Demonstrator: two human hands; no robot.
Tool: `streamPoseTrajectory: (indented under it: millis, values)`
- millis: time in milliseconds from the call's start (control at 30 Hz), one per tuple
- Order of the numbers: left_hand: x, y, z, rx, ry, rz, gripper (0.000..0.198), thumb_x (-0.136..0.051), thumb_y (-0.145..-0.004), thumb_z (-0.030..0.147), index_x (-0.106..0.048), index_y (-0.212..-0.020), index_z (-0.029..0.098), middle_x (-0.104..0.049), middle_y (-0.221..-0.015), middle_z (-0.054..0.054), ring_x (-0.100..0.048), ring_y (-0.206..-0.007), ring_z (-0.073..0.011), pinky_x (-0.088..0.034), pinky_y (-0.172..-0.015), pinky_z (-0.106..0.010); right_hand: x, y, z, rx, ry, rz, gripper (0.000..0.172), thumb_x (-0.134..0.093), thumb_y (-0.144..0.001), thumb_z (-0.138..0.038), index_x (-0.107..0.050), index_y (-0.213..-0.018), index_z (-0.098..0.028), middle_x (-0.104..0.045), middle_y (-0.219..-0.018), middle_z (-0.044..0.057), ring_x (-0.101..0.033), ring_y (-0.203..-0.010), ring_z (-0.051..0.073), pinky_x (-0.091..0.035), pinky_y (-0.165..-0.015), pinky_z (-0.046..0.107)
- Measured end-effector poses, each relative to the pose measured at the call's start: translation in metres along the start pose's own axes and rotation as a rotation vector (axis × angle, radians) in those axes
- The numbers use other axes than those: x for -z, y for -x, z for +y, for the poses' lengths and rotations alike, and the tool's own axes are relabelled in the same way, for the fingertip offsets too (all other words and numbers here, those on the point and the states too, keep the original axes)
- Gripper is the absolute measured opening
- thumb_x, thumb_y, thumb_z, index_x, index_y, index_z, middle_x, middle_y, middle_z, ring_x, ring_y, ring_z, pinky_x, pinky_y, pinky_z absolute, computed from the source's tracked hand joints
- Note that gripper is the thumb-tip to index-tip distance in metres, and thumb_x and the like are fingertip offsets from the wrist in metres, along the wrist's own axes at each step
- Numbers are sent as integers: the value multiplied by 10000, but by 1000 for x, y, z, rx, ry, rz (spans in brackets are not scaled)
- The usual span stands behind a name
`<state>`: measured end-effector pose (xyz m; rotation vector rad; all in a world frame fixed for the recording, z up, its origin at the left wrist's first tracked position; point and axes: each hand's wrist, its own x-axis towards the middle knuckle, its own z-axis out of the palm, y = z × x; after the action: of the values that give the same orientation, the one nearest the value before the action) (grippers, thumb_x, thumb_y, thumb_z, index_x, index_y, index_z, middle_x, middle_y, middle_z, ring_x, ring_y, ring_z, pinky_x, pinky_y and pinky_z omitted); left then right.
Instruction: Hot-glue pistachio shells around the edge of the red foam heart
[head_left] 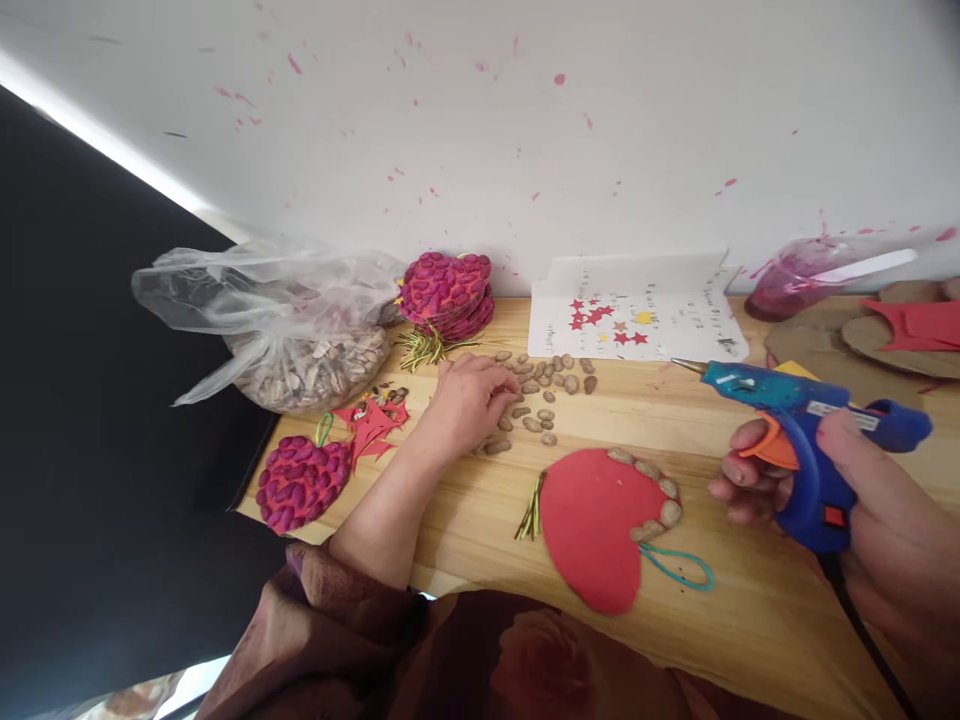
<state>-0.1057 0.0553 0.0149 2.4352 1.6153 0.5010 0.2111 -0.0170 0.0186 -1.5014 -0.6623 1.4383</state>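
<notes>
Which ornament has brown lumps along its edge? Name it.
The red ornament with the turquoise loop; purple lumps cover the left ornament and the stack's top.

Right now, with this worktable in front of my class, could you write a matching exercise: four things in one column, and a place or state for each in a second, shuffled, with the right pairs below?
Things
1. Glue gun
2. Red heart
3. Plastic bag
4. White paper

Places and states
A. Has small red and yellow stars on it
B. Holds many pale chips
C. Gripped in the right hand
D. Has brown pieces along part of its edge

Right pairs: 1-C, 2-D, 3-B, 4-A
</notes>
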Motion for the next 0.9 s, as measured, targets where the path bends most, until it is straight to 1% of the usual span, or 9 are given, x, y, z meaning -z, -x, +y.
streamPoseTrajectory:
  millis: [67,167,267,367,433,500,600,733,900]
  values:
    - [-1,0,0,1,-10,-10,102,-648,-879,190,-742,-868,228,-730,-922,-36,-603,-948,-239,-373,-879,-401,-3,2,-4,18,6,-23,491,-667,-704,-718,-718,-718,-230,-679,-594,65,-661,-497,199,-563,-436,254]
    - [-1,-1,-2,10,-17,-5,68,-673,-870,201,-738,-853,217,-733,-910,-33,-607,-921,-238,-382,-864,-402,-7,4,-7,29,-19,-65,501,-715,-660,-726,-725,-750,-233,-674,-609,47,-700,-567,219,-569,-451,253]
    - [0,0,4,-5,-12,34,72,-682,-877,230,-745,-909,216,-733,-923,-44,-606,-928,-242,-400,-867,-407,-9,6,-7,22,-49,-99,519,-745,-623,-731,-723,-741,-226,-666,-606,39,-731,-627,246,-576,-458,254]
    - [-4,5,24,-92,95,64,104,-653,-908,245,-749,-937,221,-723,-915,-48,-613,-921,-221,-432,-888,-399,-10,8,-6,22,-73,-152,495,-735,-666,-710,-714,-742,-221,-668,-617,35,-739,-643,242,-587,-482,254]
    - [-9,10,43,-146,248,30,95,-653,-908,230,-745,-925,210,-703,-914,-44,-627,-895,-187,-474,-862,-351,-11,9,-5,15,-97,-186,472,-733,-691,-691,-709,-757,-224,-667,-626,28,-746,-664,241,-605,-521,263]
    - [-15,15,62,-110,382,-8,114,-648,-899,184,-737,-965,209,-674,-944,-47,-636,-874,-163,-511,-807,-302,-13,9,-4,-9,-123,-205,464,-720,-712,-687,-706,-775,-227,-662,-631,21,-752,-694,246,-621,-559,278]
    - [-22,18,84,-55,478,-66,181,-662,-859,112,-733,-991,213,-645,-921,-38,-634,-858,-152,-531,-789,-278,-14,10,0,-62,-143,-232,482,-692,-731,-701,-703,-777,-221,-655,-627,22,-754,-706,256,-634,-585,301]
    - [-31,19,94,-30,495,-67,174,-657,-863,98,-736,-975,205,-641,-892,-31,-627,-840,-145,-539,-801,-267,-15,11,6,-91,-151,-262,452,-649,-797,-668,-703,-802,-218,-673,-652,31,-756,-733,258,-644,-649,328]
    - [-40,20,96,-79,413,-8,155,-625,-887,101,-735,-962,180,-627,-855,-36,-620,-808,-145,-541,-787,-265,-15,12,10,-89,-148,-294,446,-632,-824,-654,-716,-828,-216,-700,-685,33,-741,-704,222,-646,-705,331]
